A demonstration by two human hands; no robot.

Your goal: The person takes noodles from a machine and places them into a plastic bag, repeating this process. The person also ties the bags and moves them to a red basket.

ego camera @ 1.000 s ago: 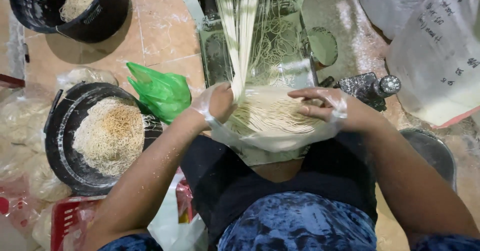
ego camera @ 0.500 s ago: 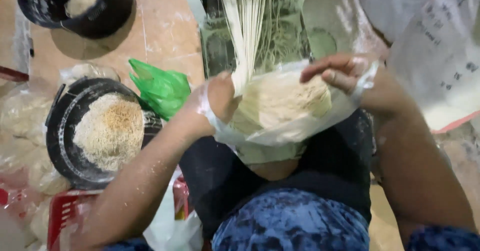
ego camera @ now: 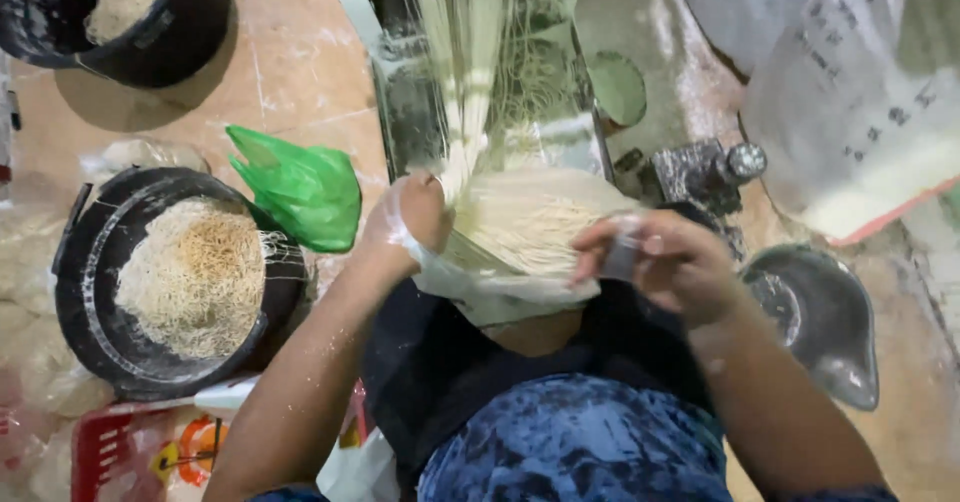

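Observation:
Thin pale noodle strands hang down from a metal machine into a clear plastic bag held over my lap. The bag holds a heap of noodles. My left hand, in a thin plastic glove, grips the bag's left edge and pinches the strands where they enter. My right hand is curled at the bag's right edge, fingers bent around the plastic. Whether it holds anything else is blurred.
A black tub of noodles stands at my left, a second black tub at top left. A green plastic bag lies between tub and machine. A grey metal scoop and white sacks are at right. A red basket sits bottom left.
My right hand has come off the top of the noodle heap and dropped to the bag's right edge. The left hand stays pinching the strands. The bag looks fuller.

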